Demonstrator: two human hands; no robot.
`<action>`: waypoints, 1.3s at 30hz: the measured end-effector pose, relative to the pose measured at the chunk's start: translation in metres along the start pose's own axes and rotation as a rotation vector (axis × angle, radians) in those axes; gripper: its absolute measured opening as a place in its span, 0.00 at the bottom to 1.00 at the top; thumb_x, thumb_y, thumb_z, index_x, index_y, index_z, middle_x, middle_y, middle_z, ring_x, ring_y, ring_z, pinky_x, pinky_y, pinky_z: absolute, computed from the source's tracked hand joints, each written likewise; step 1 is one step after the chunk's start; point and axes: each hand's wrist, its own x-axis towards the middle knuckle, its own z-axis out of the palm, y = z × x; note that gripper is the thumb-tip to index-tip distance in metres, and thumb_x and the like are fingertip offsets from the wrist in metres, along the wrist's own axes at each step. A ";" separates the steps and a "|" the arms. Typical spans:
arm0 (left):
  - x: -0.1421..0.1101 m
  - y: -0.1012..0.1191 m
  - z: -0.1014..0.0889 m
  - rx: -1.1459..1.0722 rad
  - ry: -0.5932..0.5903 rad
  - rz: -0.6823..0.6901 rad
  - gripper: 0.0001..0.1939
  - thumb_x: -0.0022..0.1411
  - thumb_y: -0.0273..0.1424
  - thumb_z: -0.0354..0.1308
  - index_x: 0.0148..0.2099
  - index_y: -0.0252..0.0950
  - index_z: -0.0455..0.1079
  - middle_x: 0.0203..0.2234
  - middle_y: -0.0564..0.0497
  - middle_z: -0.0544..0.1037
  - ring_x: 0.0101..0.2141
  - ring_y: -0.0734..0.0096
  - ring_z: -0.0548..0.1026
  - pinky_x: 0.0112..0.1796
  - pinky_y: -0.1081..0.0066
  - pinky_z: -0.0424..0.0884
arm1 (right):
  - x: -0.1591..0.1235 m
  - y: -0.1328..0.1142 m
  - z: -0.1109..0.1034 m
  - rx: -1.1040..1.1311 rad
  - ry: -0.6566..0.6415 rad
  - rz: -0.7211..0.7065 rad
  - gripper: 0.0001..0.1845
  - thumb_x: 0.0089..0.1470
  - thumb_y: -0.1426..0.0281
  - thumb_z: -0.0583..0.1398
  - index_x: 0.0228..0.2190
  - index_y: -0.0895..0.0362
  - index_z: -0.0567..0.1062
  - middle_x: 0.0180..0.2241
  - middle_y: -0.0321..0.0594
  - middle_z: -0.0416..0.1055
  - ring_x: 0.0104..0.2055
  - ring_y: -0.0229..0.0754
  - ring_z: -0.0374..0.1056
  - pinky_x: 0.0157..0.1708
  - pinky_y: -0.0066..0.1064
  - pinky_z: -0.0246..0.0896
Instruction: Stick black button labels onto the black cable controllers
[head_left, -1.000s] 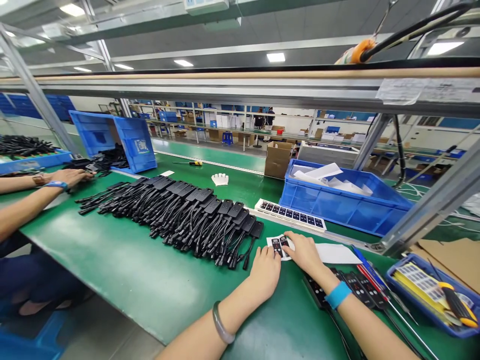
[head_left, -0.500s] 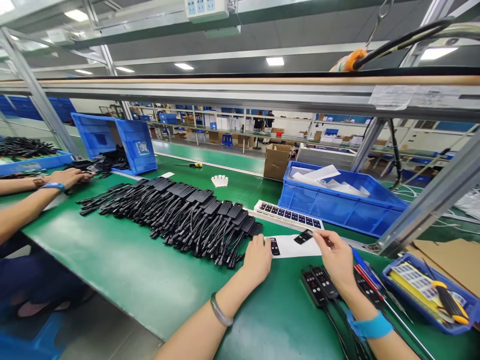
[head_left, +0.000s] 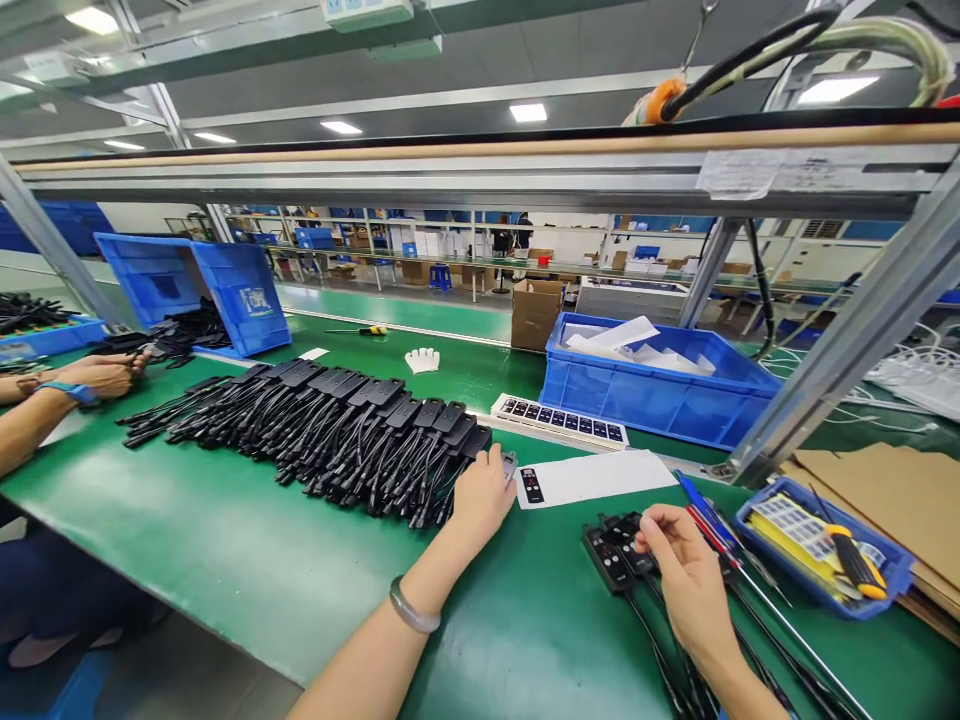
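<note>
My left hand (head_left: 484, 492) is closed at the right end of a row of black cabled modules (head_left: 367, 400), its fingers curled over the endmost module (head_left: 509, 465), mostly hidden by the hand. Beside it lies a white backing strip (head_left: 607, 478) with one black printed label (head_left: 532, 486) at its left end. With thumb and forefinger pinched, my right hand (head_left: 686, 575) holds a small black label (head_left: 631, 530), which is hard to tell apart from the dark things behind it. Below that hand lie several black modules with printed faces (head_left: 607, 562), cables running toward me.
A sheet of labels (head_left: 559, 421) lies before a blue bin (head_left: 652, 395) of white paper. At right are tweezers (head_left: 765, 580) and a blue tray (head_left: 825, 550) with a yellow-black tool. A co-worker's hands (head_left: 97, 375) work at left near a tipped blue crate (head_left: 244, 300).
My right hand has moved with the label from above the backing strip down over the printed modules. My left hand has left the strip's edge for the row's last module. The view has shifted right.
</note>
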 end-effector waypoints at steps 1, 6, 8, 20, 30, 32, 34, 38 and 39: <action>-0.003 0.003 -0.001 -0.079 -0.016 -0.001 0.24 0.57 0.29 0.53 0.56 0.30 0.59 0.45 0.37 0.68 0.45 0.52 0.71 0.44 0.56 0.66 | -0.001 -0.002 0.000 0.023 -0.011 0.012 0.11 0.55 0.58 0.58 0.35 0.51 0.68 0.28 0.32 0.63 0.29 0.37 0.62 0.32 0.29 0.58; -0.027 0.027 0.011 -0.580 -0.314 -0.012 0.19 0.59 0.41 0.51 0.48 0.34 0.60 0.33 0.47 0.72 0.29 0.65 0.75 0.27 0.68 0.72 | -0.006 -0.009 0.003 0.082 -0.061 0.018 0.10 0.56 0.59 0.58 0.36 0.52 0.67 0.24 0.30 0.61 0.24 0.35 0.59 0.27 0.28 0.56; -0.039 0.037 0.019 -0.741 -0.440 -0.038 0.19 0.60 0.41 0.49 0.48 0.33 0.58 0.30 0.48 0.73 0.27 0.69 0.75 0.26 0.70 0.73 | -0.007 -0.012 0.004 0.089 -0.071 0.023 0.11 0.56 0.59 0.58 0.35 0.52 0.67 0.24 0.30 0.61 0.22 0.34 0.58 0.25 0.27 0.55; -0.067 0.055 0.024 -1.515 -0.885 -0.274 0.32 0.41 0.17 0.63 0.50 0.34 0.60 0.34 0.48 0.76 0.39 0.67 0.75 0.49 0.56 0.65 | -0.011 -0.010 0.010 -0.006 -0.181 0.128 0.11 0.54 0.59 0.60 0.32 0.55 0.70 0.25 0.33 0.65 0.24 0.34 0.60 0.21 0.25 0.56; -0.070 0.056 0.025 -1.574 -0.935 -0.301 0.32 0.42 0.16 0.63 0.51 0.34 0.60 0.35 0.47 0.76 0.43 0.62 0.75 0.51 0.55 0.63 | -0.014 -0.005 0.010 -0.037 -0.190 0.170 0.12 0.52 0.59 0.61 0.32 0.55 0.71 0.26 0.34 0.68 0.26 0.36 0.63 0.25 0.25 0.60; -0.070 0.057 0.024 -1.576 -0.941 -0.307 0.32 0.43 0.17 0.63 0.51 0.34 0.60 0.35 0.47 0.76 0.43 0.63 0.75 0.51 0.55 0.63 | -0.014 -0.005 0.010 -0.037 -0.184 0.175 0.12 0.52 0.59 0.61 0.32 0.55 0.71 0.25 0.34 0.68 0.26 0.35 0.63 0.25 0.25 0.60; -0.070 0.057 0.024 -1.573 -0.942 -0.320 0.30 0.45 0.18 0.64 0.51 0.34 0.61 0.35 0.47 0.76 0.42 0.63 0.75 0.51 0.55 0.62 | -0.014 -0.006 0.011 -0.038 -0.180 0.177 0.12 0.52 0.59 0.61 0.32 0.55 0.70 0.25 0.33 0.67 0.25 0.35 0.62 0.24 0.24 0.60; -0.072 0.056 0.026 -1.572 -0.933 -0.317 0.29 0.48 0.22 0.65 0.52 0.35 0.60 0.34 0.48 0.75 0.41 0.65 0.75 0.51 0.54 0.63 | -0.015 -0.008 0.011 -0.047 -0.166 0.182 0.12 0.51 0.59 0.61 0.32 0.55 0.71 0.24 0.34 0.67 0.24 0.35 0.62 0.22 0.25 0.61; -0.072 0.056 0.026 -1.572 -0.931 -0.306 0.29 0.48 0.23 0.66 0.52 0.35 0.60 0.35 0.48 0.75 0.41 0.64 0.75 0.51 0.54 0.63 | -0.015 -0.008 0.011 -0.049 -0.162 0.186 0.12 0.51 0.59 0.61 0.32 0.55 0.71 0.24 0.34 0.67 0.24 0.36 0.62 0.21 0.25 0.61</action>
